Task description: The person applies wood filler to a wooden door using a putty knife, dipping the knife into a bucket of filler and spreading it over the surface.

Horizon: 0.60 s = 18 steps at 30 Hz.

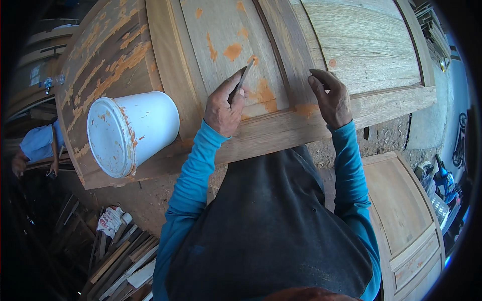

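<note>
My left hand (pixel 224 106) is closed around a thin putty knife (pixel 246 73). The blade's tip points up and away over a wooden panel door (pixel 168 65), close to a small orange filler patch. My right hand (pixel 331 98) hovers over the door's middle rail with thumb and forefinger pinched. A dark, pointed edge shows at its fingertips, but what it is I cannot make out. Orange filler (pixel 263 95) is smeared in patches on the panel between my hands. To the left, a white plastic bucket (pixel 153 123) stands on the door, its pale lid streaked with filler.
Another panel door (pixel 401 200) lies lower at the right. Stacked wood offcuts (pixel 125 256) fill the lower left, with a white bag (pixel 110 220) on top. A person in a light blue shirt (pixel 42 143) is at the far left. Blue-and-clear items (pixel 444 180) stand at the right edge.
</note>
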Available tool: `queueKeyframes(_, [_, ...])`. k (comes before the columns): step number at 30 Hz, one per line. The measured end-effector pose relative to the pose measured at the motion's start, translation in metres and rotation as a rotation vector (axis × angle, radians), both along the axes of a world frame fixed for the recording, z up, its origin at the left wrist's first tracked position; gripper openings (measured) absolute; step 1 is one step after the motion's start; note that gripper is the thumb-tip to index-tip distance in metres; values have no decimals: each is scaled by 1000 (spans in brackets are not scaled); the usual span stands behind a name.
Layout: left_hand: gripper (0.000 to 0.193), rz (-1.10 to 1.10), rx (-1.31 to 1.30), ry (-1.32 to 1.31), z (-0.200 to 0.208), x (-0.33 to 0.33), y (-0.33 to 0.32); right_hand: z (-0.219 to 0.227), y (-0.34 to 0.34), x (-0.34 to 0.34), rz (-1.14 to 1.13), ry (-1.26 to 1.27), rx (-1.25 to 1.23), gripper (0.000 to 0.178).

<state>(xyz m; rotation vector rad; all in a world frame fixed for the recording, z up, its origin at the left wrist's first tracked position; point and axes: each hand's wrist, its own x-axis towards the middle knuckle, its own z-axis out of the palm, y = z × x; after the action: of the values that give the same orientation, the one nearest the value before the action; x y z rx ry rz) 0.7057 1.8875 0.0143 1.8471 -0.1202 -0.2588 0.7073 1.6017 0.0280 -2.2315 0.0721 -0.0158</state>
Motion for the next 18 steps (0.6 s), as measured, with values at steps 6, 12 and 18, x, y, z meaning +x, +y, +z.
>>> queueKeyframes(6, [47,2,336,-197,-2,65,5,-55,-74,59,-67,-168,-198,28])
queueKeyframes(12, [38,-66,489,-286,-11,114,5,-75,-70,63,-117,-306,-247,22])
queueKeyframes(18, [36,-157,693,-363,-15,155,-2,-74,-71,65,-115,-321,-238,21])
